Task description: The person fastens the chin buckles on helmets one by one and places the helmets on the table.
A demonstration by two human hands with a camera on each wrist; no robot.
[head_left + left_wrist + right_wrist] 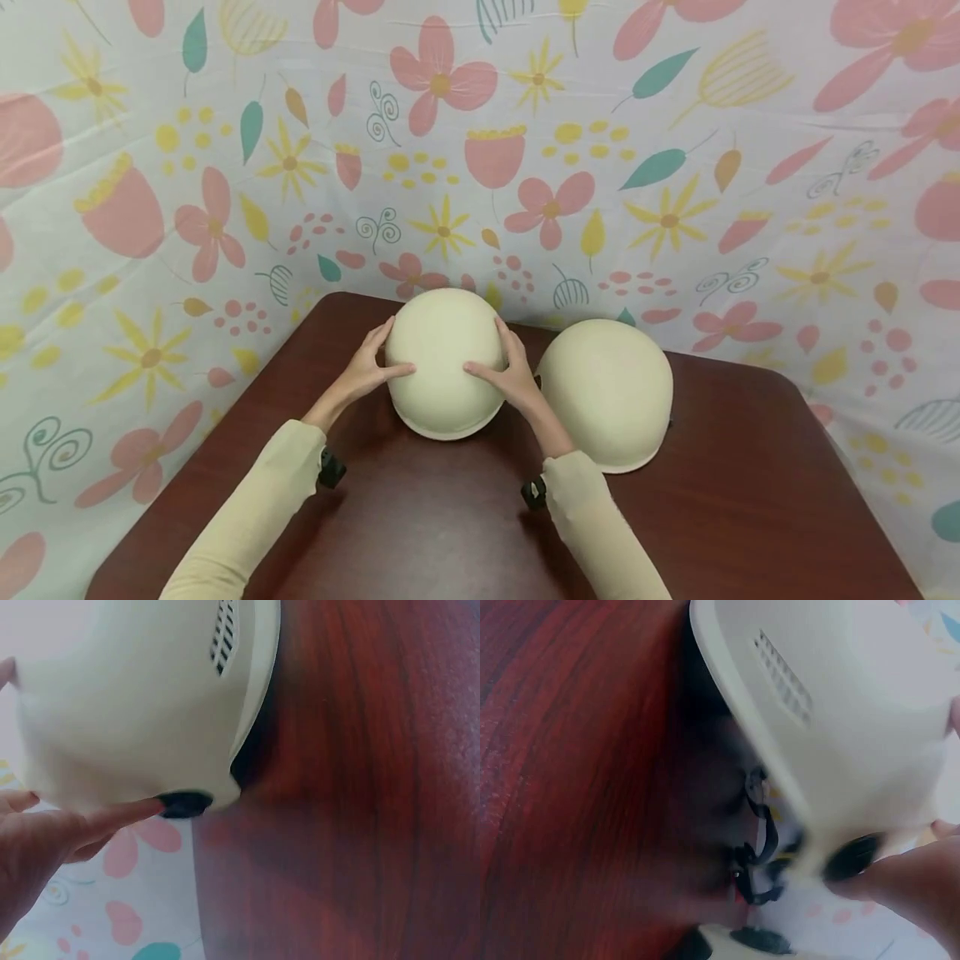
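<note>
A cream helmet [447, 375] is held between both hands near the back of the table. My left hand [366, 368] grips its left side, thumb across the near face and fingers along the side. On the opposite side my right hand [513, 372] holds it the same way. Slotted vents [223, 636] and a dark oval side piece [185, 803] show in the left wrist view, where a fingertip touches that piece. Under the rim, a black chin strap [769, 838] hangs in the right wrist view, and the rim there looks raised off the table. The helmet's inside is hidden.
A second cream helmet [609, 396] sits on the table to the right, close to the right forearm. The dark reddish-brown wooden table [442, 533] meets floral cloth [442, 167] at its back and left. Dark wrist cameras [332, 469] hang below the sleeves.
</note>
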